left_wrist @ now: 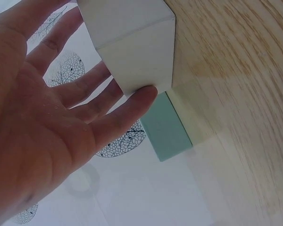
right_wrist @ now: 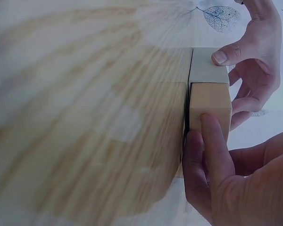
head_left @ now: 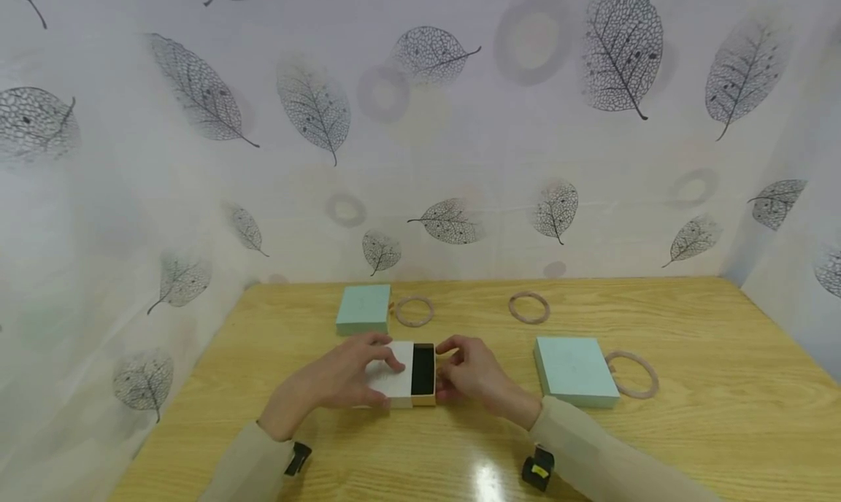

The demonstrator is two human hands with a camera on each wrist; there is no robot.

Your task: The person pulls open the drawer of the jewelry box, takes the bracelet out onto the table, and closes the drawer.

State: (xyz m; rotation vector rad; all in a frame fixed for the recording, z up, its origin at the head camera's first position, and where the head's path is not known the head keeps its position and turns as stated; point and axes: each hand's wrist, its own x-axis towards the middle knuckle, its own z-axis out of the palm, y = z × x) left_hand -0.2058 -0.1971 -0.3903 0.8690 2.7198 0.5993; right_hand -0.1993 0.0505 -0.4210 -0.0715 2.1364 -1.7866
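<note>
A white sliding box has a white outer sleeve (head_left: 403, 387) and a tan inner drawer (right_wrist: 210, 96), which sticks out at the right and shows a black inside (head_left: 423, 369). My left hand (head_left: 344, 374) grips the sleeve, thumb on the near side and the other fingers over the top and far side. At the drawer's right end, my right hand (head_left: 476, 374) holds the protruding part between thumb and fingers. In the right wrist view the thumb presses the drawer's tan side close to the tabletop.
A mint-green box (head_left: 363, 305) stands at the back left, with a pale pink ring-shaped band (head_left: 415, 325) beside it. Another such band (head_left: 529, 322) lies at the back. To the right, a second mint-green box (head_left: 577, 367) has a third band (head_left: 654, 382) against it. A leaf-patterned curtain (head_left: 460, 152) borders the wooden table (head_left: 723, 429).
</note>
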